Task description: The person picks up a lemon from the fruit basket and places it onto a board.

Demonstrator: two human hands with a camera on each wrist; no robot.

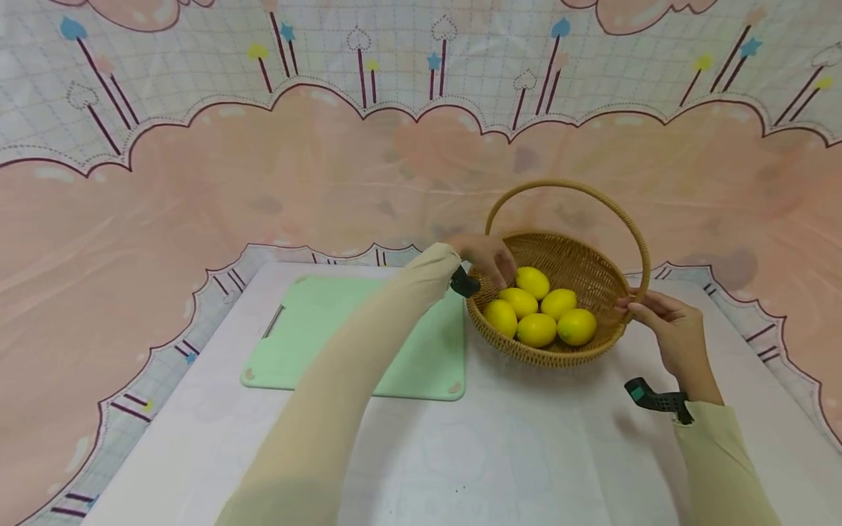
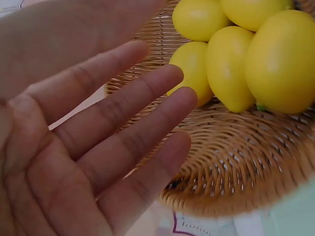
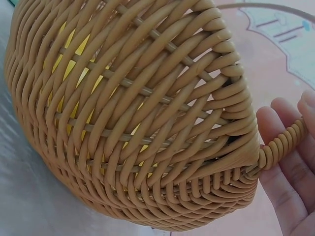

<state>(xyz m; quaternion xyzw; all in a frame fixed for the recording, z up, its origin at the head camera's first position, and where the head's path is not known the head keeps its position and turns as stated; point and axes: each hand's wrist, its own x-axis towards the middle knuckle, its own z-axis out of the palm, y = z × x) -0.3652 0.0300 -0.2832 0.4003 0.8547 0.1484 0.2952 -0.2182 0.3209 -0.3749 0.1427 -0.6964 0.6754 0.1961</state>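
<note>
Handle (image 1: 559,183) was gripped at its right end by the right hand (image 1: 674,332).
The left hand (image 1: 484,257), fingers straight and holding nothing, hung beside 6 lemons (image 1: 536,330) in the wicker basket (image 1: 592,272), right of the green board (image 1: 421,358). Fingertip contact with a lemon could not be told. Judged risk: a tug on that 1 end could have tipped the basket and spilled lemons over its front rim (image 1: 546,359).

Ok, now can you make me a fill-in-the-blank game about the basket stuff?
The lemons in the basket are coloured ____.
The head view shows ____ lemons.
The right hand holds the basket's ____.
The flat board beside the basket is light ____.

Missing words: yellow; six; handle; green.
</note>
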